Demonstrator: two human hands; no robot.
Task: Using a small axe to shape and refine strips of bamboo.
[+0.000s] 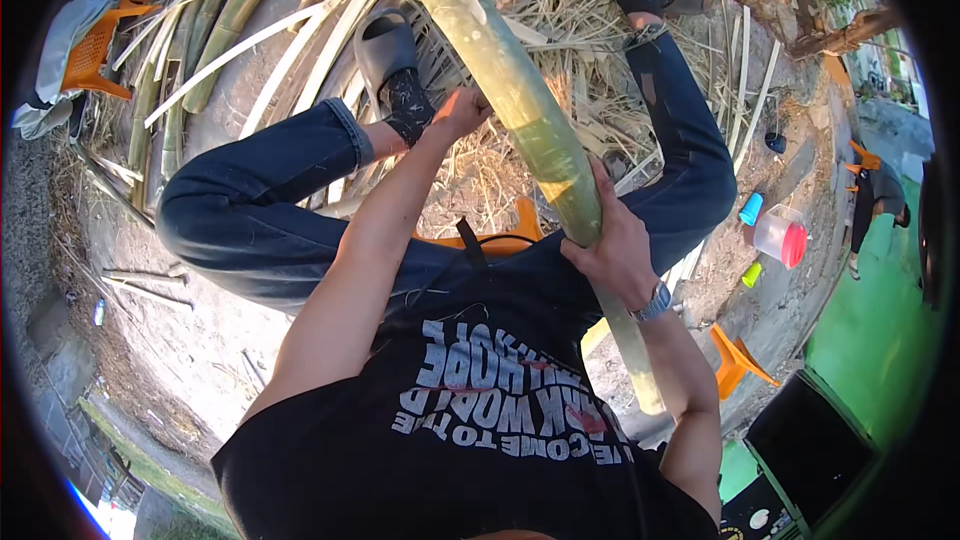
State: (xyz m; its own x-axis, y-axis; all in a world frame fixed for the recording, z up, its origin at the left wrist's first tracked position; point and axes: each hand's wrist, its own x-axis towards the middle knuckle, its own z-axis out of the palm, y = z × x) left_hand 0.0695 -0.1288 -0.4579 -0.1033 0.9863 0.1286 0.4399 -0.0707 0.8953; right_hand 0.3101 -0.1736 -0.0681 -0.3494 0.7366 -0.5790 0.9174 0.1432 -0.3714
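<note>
Gripping a thick green bamboo pole (520, 100) that slants from top centre to lower right, the right hand (615, 245) clasps its lower part while the left hand (460, 112) rests against its upper side, grasp unclear; knees flank it, steadying, split strips (250, 35) piled upper left.

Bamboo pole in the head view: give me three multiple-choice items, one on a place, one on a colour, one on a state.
1. The bamboo pole lies: A across the person's lap; B on a table; C against a wall.
2. The stool under the person is: A blue; B orange; C white.
3. The right hand is: A closed around the pole; B open in air; C flat on the ground.
A, it crosses the jeans; B, orange shows between the legs; A, fingers wrap it.
</note>
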